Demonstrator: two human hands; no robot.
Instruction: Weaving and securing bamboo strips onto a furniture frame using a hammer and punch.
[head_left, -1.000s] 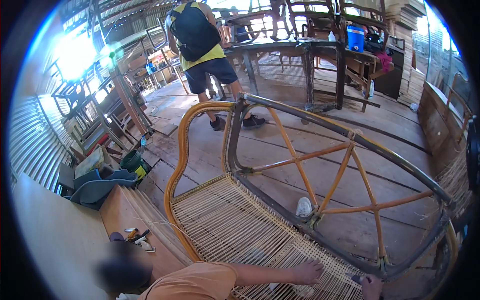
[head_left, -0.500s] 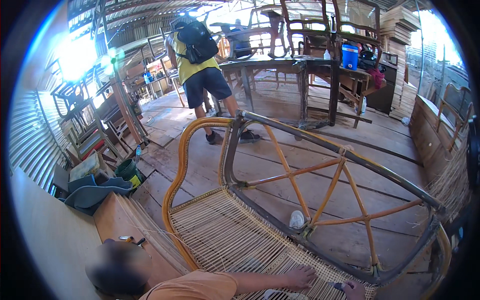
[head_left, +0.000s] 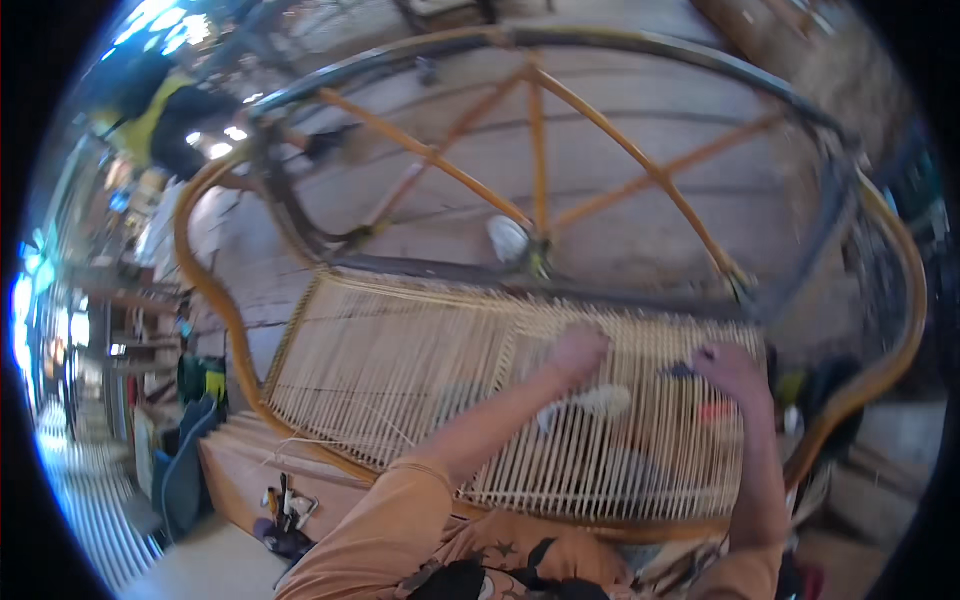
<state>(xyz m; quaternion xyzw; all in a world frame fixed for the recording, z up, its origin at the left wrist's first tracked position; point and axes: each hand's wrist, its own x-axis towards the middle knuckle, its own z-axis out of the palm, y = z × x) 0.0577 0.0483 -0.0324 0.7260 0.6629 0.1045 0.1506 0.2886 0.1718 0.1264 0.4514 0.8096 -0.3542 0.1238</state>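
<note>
A rattan bench seat frame [head_left: 900, 350] with bent, glossy cane arms lies in front of me. Pale cane strands [head_left: 400, 350] run across its seat, and a closer woven band [head_left: 640, 322] lies along the dark back rail [head_left: 440, 272]. My left hand [head_left: 580, 352] rests on the strands near this band; motion blur hides its finger positions. To its right, my right hand [head_left: 730, 368] is closed around a small dark tool [head_left: 678, 370], held just over the strands. The tool's exact kind is too blurred to tell. Beneath the strands a whitish object [head_left: 600, 402] shows through.
Orange crossed cane poles [head_left: 655, 172] fill the backrest. Beyond it, a white shoe-like item [head_left: 508, 238] lies on the plank floor [head_left: 620, 110]. Tools [head_left: 288, 505] sit on boards at lower left, near a curved blue-grey piece [head_left: 185, 470]. A person in yellow [head_left: 150, 120] appears blurred at upper left.
My view has swung down and right, so the bench now sits more central and both forearms show. My left hand, earlier flat with fingers spread, is now blurred. The right hand still holds the dark tool.
</note>
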